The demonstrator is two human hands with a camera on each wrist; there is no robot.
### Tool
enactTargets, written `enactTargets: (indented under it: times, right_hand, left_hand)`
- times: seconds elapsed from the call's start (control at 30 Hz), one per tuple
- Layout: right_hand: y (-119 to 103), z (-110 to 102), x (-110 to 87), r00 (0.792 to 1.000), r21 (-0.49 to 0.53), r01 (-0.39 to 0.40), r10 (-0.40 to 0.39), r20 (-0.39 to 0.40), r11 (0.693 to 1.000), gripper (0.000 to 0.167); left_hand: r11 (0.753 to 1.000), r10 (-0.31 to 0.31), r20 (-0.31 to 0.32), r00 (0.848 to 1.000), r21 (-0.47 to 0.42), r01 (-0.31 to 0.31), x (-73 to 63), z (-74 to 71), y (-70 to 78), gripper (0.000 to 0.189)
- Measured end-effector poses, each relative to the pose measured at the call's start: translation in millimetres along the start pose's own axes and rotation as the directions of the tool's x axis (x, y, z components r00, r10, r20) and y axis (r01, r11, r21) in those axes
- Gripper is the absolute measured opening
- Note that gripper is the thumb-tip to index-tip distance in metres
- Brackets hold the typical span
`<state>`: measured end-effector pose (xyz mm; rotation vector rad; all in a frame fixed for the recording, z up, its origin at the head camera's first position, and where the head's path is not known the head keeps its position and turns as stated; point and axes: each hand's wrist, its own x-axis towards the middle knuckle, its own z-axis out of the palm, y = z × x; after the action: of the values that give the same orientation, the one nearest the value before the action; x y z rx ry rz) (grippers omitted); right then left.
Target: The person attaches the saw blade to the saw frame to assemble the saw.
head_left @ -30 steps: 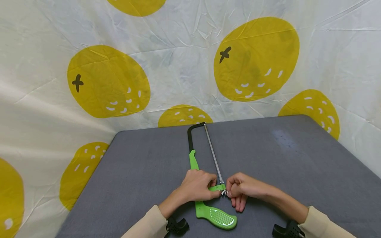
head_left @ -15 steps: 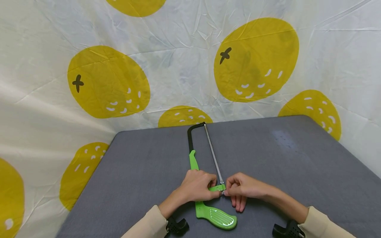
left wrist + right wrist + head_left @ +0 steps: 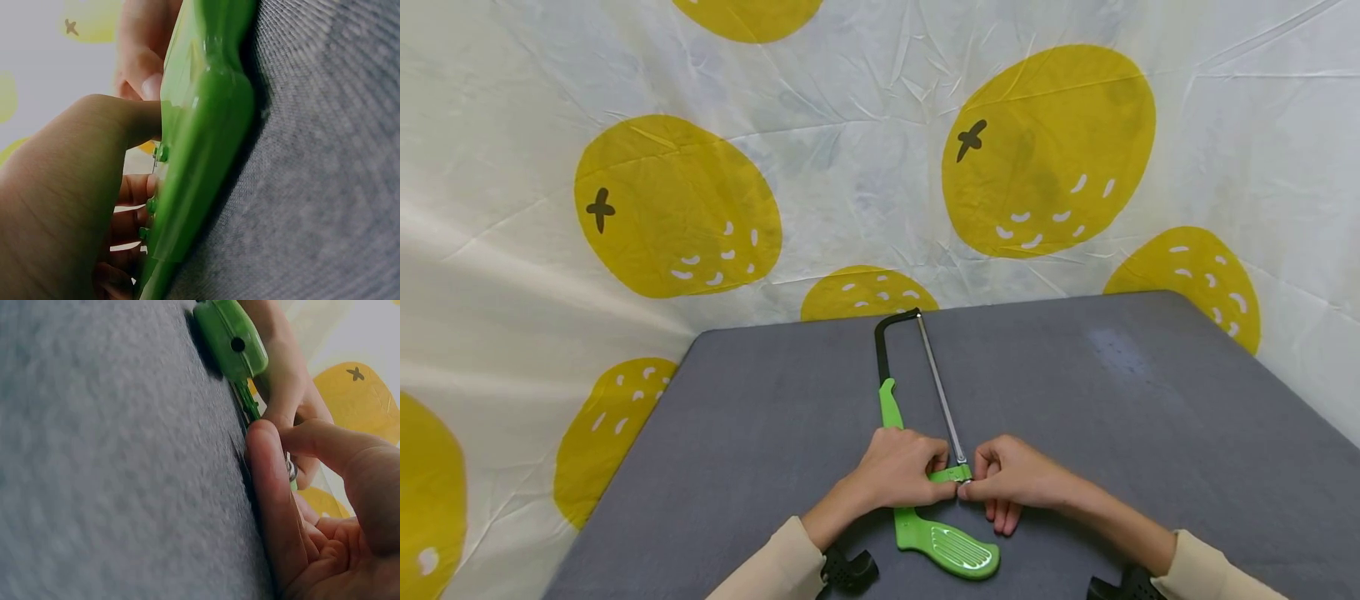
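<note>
A hacksaw (image 3: pixel 946 546) with a green handle and a black front frame lies flat on the grey surface, its blade (image 3: pixel 937 385) on the right side. My left hand (image 3: pixel 898 468) grips the green frame just above the handle, thumb and fingers at the crosspiece (image 3: pixel 953 473) that bears the blade's near end. From the right, my right hand (image 3: pixel 1022 477) pinches the wing nut at the end of that crosspiece; the fingertips hide it in the head view. The right wrist view shows thumb and forefinger close together there, with the green handle (image 3: pixel 232 340) beyond.
The grey cloth-covered table (image 3: pixel 775 417) reaches back to a white curtain (image 3: pixel 850 183) printed with yellow fruit, which also hangs along both sides. Black wrist-camera mounts (image 3: pixel 850 573) sit at both wrists, low over the table.
The right thumb and forefinger have moved slightly left, over the wing nut, which showed between the hands a second ago. The left hand and hacksaw stay in place.
</note>
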<state>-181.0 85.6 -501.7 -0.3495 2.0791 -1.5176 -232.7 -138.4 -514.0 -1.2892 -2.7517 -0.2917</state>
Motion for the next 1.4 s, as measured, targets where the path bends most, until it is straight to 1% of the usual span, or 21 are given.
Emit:
enactTargets:
  times: [0.17, 0.3, 0.37, 0.5, 0.6, 0.73, 1.0, 1.23, 1.4]
  right_hand:
    - [-2.3, 3.7, -2.6, 0.999, -0.05, 0.003, -0.006, -0.053, 0.999, 0.028]
    - [-3.7, 5.0, -3.9, 0.998, -0.056, 0.018, -0.021, -0.053, 0.998, 0.026]
    - [-3.2, 4.1, -3.5, 0.999, -0.042, 0.028, -0.03, -0.034, 0.999, 0.022]
    - [-0.2, 0.5, -1.7, 0.999, 0.028, 0.026, -0.026, 0.026, 0.999, 0.014]
    - [1.0, -2.1, -0.7, 0.998, 0.085, 0.011, -0.017, 0.068, 0.996, 0.013]
    - [0.2, -3.1, 0.1, 0.995, 0.125, -0.005, -0.008, 0.101, 0.992, 0.015]
    - [-1.2, -1.9, 1.6, 0.992, 0.141, -0.009, -0.009, 0.127, 0.99, 0.017]
    - [-2.6, -3.2, 1.8, 0.989, 0.172, -0.022, -0.004, 0.15, 0.985, 0.011]
    - [-3.0, -3.4, 1.9, 0.989, 0.157, -0.018, -0.005, 0.146, 0.987, 0.012]
  left_hand:
    - [1.0, 0.003, 0.003, 1.0, 0.004, -0.003, 1.2, 1.4, 1.7, 0.038]
    - [1.0, 0.001, 0.002, 1.0, 0.002, -0.001, 2.1, 2.6, 1.9, 0.038]
    - [1.0, -0.004, 0.002, 1.0, -0.002, 0.004, 2.2, 3.3, 1.4, 0.039]
    - [1.0, -0.015, 0.012, 1.0, -0.017, 0.015, 2.1, 3.5, 1.2, 0.04]
    - [1.0, -0.019, 0.019, 1.0, -0.023, 0.019, 2.0, 3.1, 1.5, 0.039]
    - [1.0, -0.02, 0.018, 1.0, -0.018, 0.021, 1.2, 2.9, 0.9, 0.039]
    - [1.0, -0.017, 0.02, 1.0, -0.022, 0.018, -1.1, 2.0, -0.7, 0.039]
    - [1.0, -0.013, 0.009, 1.0, -0.02, 0.013, -0.1, 2.2, -1.4, 0.037]
    - [1.0, -0.015, 0.004, 1.0, -0.023, 0.015, 1.0, 2.3, -1.4, 0.036]
